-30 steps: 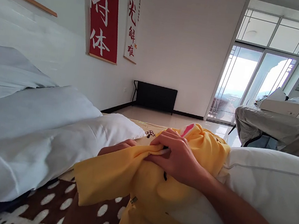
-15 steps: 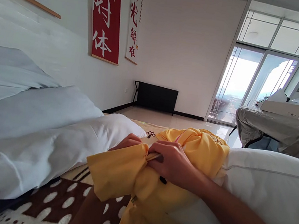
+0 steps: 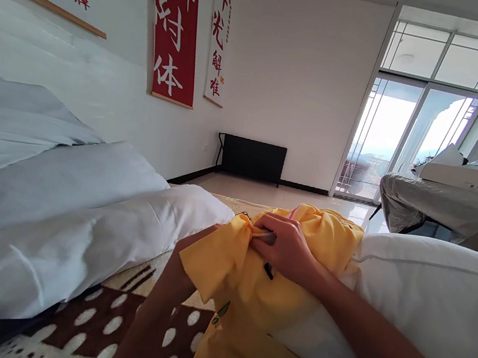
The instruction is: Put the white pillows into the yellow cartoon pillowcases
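Yellow cloth [image 3: 304,312] with small dark prints lies loosely over the right side and spills down in front of me. My right hand [image 3: 287,245] is closed on a thin, tightly drawn strip of it, near a gathered bunch. Just left of that, my left hand [image 3: 209,235] reaches behind a raised flap of the cloth and appears to grip the bunch from there; its fingers are hidden. The flap hangs over the left wrist. Part of the cloth rests against a white pillow [image 3: 428,288] at the right.
Several white pillows [image 3: 55,248] are piled along the left. Beneath lies a brown and cream patterned blanket [image 3: 99,313]. Farther back, a black folded panel [image 3: 253,158] leans by the wall. A plastic-wrapped piece of furniture [image 3: 444,202] bears boxes [image 3: 461,176] near the glass door [image 3: 383,134].
My left hand has moved right and farther behind the cloth. The flap has shifted right and crumpled, and my right hand has moved slightly up and right, still gripping the strip.
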{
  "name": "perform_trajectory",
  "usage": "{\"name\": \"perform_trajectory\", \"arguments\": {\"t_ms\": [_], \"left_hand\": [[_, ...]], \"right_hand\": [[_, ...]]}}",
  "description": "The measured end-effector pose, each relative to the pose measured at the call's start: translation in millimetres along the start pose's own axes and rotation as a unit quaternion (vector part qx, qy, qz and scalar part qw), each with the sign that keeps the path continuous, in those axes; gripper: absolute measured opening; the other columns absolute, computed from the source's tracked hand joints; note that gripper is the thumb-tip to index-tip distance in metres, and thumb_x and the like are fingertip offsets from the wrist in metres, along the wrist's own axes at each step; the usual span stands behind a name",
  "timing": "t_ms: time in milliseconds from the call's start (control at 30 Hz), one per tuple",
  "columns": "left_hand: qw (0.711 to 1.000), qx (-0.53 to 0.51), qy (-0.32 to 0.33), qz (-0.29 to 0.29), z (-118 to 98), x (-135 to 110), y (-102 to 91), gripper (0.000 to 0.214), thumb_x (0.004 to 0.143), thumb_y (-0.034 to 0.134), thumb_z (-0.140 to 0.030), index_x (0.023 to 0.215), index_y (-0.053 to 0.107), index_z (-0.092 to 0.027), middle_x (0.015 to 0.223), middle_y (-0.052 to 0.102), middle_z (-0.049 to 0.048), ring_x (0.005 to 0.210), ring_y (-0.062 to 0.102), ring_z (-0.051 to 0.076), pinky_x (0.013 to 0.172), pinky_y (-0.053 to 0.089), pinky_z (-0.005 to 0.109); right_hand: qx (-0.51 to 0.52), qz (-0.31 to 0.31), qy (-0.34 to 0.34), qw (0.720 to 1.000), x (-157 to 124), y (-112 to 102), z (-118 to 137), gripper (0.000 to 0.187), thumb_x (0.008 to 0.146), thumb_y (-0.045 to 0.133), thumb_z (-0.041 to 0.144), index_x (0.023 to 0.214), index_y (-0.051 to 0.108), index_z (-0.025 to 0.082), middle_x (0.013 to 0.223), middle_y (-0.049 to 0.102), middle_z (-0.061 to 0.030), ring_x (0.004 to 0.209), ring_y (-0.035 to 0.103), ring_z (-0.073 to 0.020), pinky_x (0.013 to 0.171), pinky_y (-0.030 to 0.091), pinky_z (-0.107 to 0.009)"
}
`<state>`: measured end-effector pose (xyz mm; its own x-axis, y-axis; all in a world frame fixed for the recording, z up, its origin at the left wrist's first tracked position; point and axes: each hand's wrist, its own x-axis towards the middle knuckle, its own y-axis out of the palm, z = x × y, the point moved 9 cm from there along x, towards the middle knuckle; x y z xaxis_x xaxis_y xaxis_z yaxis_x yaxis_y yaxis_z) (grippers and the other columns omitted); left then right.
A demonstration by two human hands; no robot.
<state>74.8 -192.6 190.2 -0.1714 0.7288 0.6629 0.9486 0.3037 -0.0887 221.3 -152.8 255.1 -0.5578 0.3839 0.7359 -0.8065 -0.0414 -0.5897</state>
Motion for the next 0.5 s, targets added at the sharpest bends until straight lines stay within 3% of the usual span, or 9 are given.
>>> {"name": "perform_trajectory", "arguments": {"t_ms": [100, 300, 400, 500], "left_hand": [[0.999, 0.032, 0.012, -0.013, -14, -2, 6.9, 0.011, 0.071, 0.065, -0.025, 0.074, 0.059, -0.017, 0.066, 0.054, -0.0022, 0.060, 0.047, 0.012, 0.052, 0.040, 0.023], [0.987, 0.160, 0.010, -0.033, -34, -6, 13.4, 0.008, 0.064, 0.056, -0.021, 0.068, 0.049, -0.019, 0.065, 0.049, -0.0027, 0.059, 0.044, 0.011, 0.049, 0.037, 0.020], [0.990, 0.130, -0.003, -0.056, -29, -5, 0.9, 0.012, 0.061, 0.060, -0.022, 0.063, 0.048, -0.020, 0.060, 0.049, -0.0035, 0.055, 0.043, 0.011, 0.049, 0.039, 0.021], [0.995, 0.028, -0.031, -0.087, -13, -3, -15.0, 0.022, 0.048, 0.071, -0.022, 0.059, 0.051, -0.020, 0.055, 0.052, -0.0033, 0.052, 0.045, 0.011, 0.047, 0.042, 0.022]], "right_hand": [[-0.012, -0.007, -0.015, 1.000, -1, 1, 1, 0.006, 0.073, 0.057, 0.018, 0.068, 0.055, 0.019, 0.068, 0.055, 0.0026, 0.062, 0.048, -0.0104, 0.060, 0.035, -0.021], [-0.012, -0.006, -0.023, 1.000, -1, 3, -1, 0.006, 0.073, 0.061, 0.016, 0.069, 0.057, 0.019, 0.070, 0.057, 0.0022, 0.064, 0.050, -0.0106, 0.061, 0.036, -0.021], [-0.014, -0.004, -0.019, 1.000, 3, -3, -5, 0.011, 0.076, 0.066, 0.025, 0.071, 0.058, 0.019, 0.072, 0.057, 0.0023, 0.066, 0.050, -0.0109, 0.063, 0.036, -0.021], [-0.020, -0.002, -0.005, 1.000, 7, -13, -12, 0.018, 0.077, 0.068, 0.035, 0.074, 0.061, 0.020, 0.074, 0.057, 0.0022, 0.067, 0.050, -0.0113, 0.065, 0.036, -0.023]]}}
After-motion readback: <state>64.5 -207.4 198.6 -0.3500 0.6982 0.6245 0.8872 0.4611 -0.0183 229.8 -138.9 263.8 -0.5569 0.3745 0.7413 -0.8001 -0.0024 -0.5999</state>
